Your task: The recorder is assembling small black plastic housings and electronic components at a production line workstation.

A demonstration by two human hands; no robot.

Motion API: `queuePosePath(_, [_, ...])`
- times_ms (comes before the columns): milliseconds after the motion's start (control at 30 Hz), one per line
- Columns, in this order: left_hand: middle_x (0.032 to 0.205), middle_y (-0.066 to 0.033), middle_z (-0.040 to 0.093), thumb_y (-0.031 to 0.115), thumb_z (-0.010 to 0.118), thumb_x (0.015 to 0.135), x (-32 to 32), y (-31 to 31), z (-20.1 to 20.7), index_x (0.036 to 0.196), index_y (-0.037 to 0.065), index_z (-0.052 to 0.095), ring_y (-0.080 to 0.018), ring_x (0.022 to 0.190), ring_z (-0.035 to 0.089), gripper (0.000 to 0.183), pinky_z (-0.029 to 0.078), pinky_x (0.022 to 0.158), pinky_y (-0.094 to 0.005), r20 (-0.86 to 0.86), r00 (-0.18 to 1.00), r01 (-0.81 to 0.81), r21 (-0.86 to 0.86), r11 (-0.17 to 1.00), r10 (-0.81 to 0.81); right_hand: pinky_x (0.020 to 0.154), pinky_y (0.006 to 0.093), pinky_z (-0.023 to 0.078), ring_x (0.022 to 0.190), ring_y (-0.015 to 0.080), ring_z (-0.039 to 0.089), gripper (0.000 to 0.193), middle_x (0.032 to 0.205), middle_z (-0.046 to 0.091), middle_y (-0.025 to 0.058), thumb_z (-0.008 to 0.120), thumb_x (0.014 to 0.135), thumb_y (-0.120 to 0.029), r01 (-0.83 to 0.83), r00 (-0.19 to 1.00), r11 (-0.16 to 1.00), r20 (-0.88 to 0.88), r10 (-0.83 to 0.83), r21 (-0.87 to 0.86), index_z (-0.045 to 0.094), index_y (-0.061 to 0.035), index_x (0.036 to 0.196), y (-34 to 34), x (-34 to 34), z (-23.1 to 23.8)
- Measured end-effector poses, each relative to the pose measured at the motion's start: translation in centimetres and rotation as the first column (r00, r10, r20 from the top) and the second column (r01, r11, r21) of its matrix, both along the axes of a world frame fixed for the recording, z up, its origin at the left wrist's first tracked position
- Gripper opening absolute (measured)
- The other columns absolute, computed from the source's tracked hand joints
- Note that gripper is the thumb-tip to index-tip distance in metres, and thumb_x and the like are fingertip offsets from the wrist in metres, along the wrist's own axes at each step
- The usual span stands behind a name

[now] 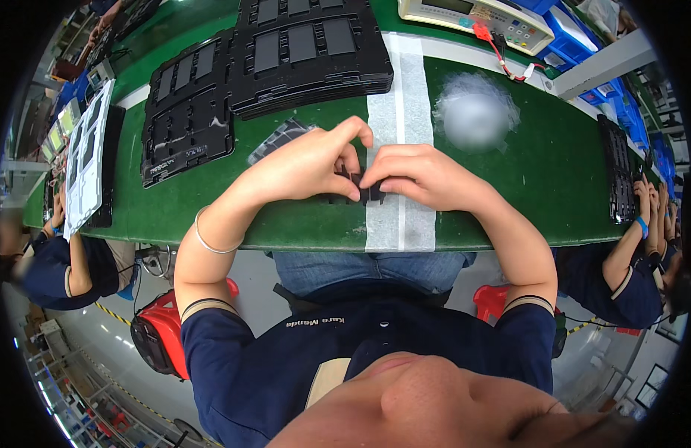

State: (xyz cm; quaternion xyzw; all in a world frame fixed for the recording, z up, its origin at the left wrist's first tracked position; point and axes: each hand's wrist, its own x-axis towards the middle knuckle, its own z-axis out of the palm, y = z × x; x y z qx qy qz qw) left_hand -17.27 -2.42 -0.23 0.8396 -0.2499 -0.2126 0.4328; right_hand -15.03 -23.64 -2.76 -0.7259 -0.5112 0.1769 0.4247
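Observation:
Both of my hands meet over the green table, at the left edge of a white strip. Between them is a small black part with notched edges, mostly covered by the fingers. My left hand curls round its left side, thumb and fingers closed on it. From the other side my right hand pinches it with thumb and forefinger. A dark sheet with a grid of small pieces lies partly behind my left wrist.
Black trays with grey rectangular pieces are stacked at the far left, beside another black tray. A crumpled clear film pile lies right of the white strip. Behind it stands an instrument with red leads. Co-workers sit at both sides.

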Motion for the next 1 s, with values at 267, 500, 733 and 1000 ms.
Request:
queuePosePath(267, [0.070, -0.0017, 0.058, 0.011, 0.072, 0.070, 0.2, -0.6, -1.6, 0.089, 0.004, 0.053, -0.0107, 0.062, 0.053, 0.028, 0.041, 0.057, -0.0254, -0.115, 0.986, 0.104, -0.112, 0.988, -0.117, 0.062, 0.0315, 0.046, 0.068, 0.0222, 0.060, 0.013, 0.074, 0.062, 0.0067, 0.063, 0.072, -0.004, -0.177, 0.980, 0.984, -0.091, 0.178, 0.023, 0.060, -0.0043, 0.084, -2.1, 0.1, 0.4])
queuePosePath(500, [0.072, -0.0016, 0.057, 0.008, 0.069, 0.072, 0.4, -2.4, -3.1, 0.094, 0.003, 0.058, -0.0094, 0.064, 0.051, 0.026, 0.041, 0.059, -0.0247, -0.174, 0.981, 0.052, -0.185, 0.981, -0.085, 0.063, 0.0304, 0.046, 0.068, 0.0207, 0.059, 0.011, 0.074, 0.062, 0.0074, 0.062, 0.074, -0.005, -0.097, 0.982, 0.995, -0.157, 0.101, 0.032, 0.061, -0.0029, 0.084, -3.6, 1.2, -0.1])
queuePosePath(733, [0.082, -0.0060, 0.057, 0.004, 0.070, 0.071, -0.2, -2.5, -2.0, 0.096, 0.001, 0.058, -0.0115, 0.072, 0.052, 0.028, 0.044, 0.066, -0.0244, 0.057, 0.993, -0.103, -0.020, 0.994, 0.104, 0.065, 0.0256, 0.046, 0.068, 0.0131, 0.058, 0.011, 0.070, 0.060, 0.0067, 0.060, 0.077, -0.008, 0.225, 0.906, 0.967, -0.391, -0.162, 0.121, 0.060, -0.0032, 0.087, -6.6, 4.3, -0.3])
queuePosePath(1000, [0.093, -0.0119, 0.057, 0.008, 0.065, 0.072, 13.1, 1.3, 1.3, 0.088, 0.001, 0.059, -0.0253, 0.083, 0.057, 0.019, 0.046, 0.074, -0.0318, 0.781, 0.573, -0.330, -0.060, 0.942, 0.250, 0.077, 0.0353, 0.041, 0.082, 0.0272, 0.048, 0.013, 0.080, 0.052, 0.0081, 0.066, 0.067, -0.008, 0.700, 0.568, 0.712, 0.557, -0.606, 0.062, 0.055, -0.0049, 0.074, -8.1, 6.4, -2.4])
